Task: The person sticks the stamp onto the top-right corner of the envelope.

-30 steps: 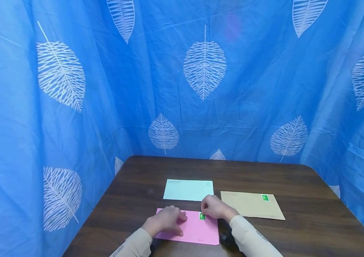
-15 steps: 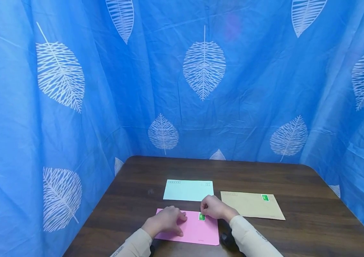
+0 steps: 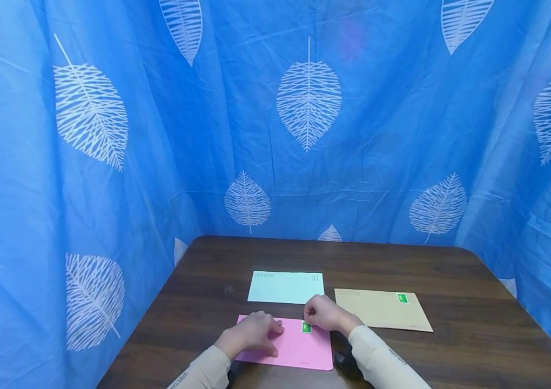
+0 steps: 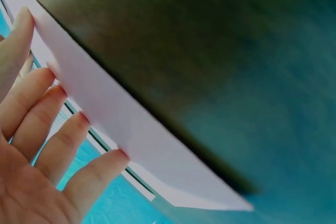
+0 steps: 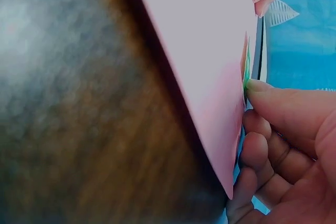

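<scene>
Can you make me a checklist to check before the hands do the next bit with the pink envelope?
1. Pink envelope lying on the table: ok.
2. Left hand resting on it: ok, fingertips touch the paper.
3. Green stamp near its far right corner: ok.
4. Right hand off the stamp: not ok, the fingers are at its edge.
5. Stamp stuck flat all over: cannot tell.
6. Mint envelope stamped: not ok, only a printed box shows.
</scene>
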A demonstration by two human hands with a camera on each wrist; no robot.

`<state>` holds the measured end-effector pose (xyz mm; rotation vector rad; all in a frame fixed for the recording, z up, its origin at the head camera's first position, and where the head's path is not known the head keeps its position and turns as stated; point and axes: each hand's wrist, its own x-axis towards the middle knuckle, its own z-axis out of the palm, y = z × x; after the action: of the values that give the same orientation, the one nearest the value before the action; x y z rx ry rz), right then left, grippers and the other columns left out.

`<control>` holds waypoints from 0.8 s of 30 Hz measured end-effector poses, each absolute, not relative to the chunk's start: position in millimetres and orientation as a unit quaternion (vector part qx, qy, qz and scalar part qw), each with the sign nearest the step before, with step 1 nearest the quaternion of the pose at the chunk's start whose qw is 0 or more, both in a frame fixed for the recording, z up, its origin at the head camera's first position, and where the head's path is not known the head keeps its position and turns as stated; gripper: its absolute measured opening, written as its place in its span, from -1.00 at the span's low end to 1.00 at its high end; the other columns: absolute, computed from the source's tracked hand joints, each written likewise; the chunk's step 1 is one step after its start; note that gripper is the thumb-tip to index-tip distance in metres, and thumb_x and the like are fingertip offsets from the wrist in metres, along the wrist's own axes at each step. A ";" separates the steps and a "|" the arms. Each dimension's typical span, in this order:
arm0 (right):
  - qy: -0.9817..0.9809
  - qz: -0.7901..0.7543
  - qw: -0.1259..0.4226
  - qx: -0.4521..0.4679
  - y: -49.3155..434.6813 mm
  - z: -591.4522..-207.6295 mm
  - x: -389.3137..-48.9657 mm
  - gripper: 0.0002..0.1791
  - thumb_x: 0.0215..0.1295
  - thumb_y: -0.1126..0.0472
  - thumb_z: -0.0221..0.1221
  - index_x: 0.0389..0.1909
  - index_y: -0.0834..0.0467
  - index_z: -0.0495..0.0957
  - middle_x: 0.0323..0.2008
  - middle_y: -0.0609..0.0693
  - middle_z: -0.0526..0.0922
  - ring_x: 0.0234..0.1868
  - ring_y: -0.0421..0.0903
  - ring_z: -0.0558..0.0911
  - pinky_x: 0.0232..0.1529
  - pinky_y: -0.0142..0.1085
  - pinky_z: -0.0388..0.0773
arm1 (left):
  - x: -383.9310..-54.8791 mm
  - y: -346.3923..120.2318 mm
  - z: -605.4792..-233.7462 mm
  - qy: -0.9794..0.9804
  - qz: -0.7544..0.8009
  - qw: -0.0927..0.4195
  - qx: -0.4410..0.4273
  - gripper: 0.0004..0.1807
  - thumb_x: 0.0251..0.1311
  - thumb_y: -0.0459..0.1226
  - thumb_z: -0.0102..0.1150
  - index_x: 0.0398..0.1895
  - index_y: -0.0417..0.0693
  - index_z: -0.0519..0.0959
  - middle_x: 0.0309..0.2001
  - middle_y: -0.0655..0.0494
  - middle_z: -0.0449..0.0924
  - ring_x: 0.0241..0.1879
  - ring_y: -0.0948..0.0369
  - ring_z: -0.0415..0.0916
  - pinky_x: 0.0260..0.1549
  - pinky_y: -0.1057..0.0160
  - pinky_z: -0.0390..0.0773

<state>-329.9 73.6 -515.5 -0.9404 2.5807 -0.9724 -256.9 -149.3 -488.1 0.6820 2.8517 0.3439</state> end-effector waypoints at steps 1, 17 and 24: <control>0.880 -0.333 0.115 -0.318 73.5 -515.3 -329.7 -0.81 0.20 0.45 0.26 -0.53 0.13 0.65 -0.55 -0.12 0.59 -0.51 -0.21 0.49 -0.51 -0.39 0.42 | -257.0 -149.3 -488.2 0.962 0.118 0.096 0.228 -0.46 -0.12 -0.06 0.59 0.03 0.12 0.74 0.14 0.15 0.68 0.13 0.12 0.64 0.09 0.24 0.61; 0.874 -0.349 0.116 -0.318 79.6 -502.4 -332.3 -0.85 0.26 0.41 0.23 -0.46 0.16 0.67 -0.53 -0.12 0.60 -0.50 -0.22 0.49 -0.50 -0.40 0.44 | -257.2 -147.8 -482.6 0.961 0.124 0.105 0.223 -0.47 -0.08 -0.05 0.58 0.04 0.12 0.73 0.15 0.15 0.67 0.14 0.11 0.63 0.09 0.22 0.61; 0.871 -0.335 0.122 -0.338 78.1 -502.9 -325.3 -0.83 0.22 0.45 0.24 -0.51 0.18 0.67 -0.55 -0.11 0.62 -0.55 -0.26 0.43 -0.55 -0.43 0.38 | -255.6 -147.4 -484.1 0.961 0.122 0.108 0.221 -0.47 -0.09 -0.04 0.58 0.04 0.11 0.73 0.15 0.15 0.67 0.13 0.11 0.63 0.09 0.22 0.61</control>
<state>-325.3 78.1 -502.9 -0.9870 2.5416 -0.9779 -255.6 -147.4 -484.1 0.6515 2.8287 0.3602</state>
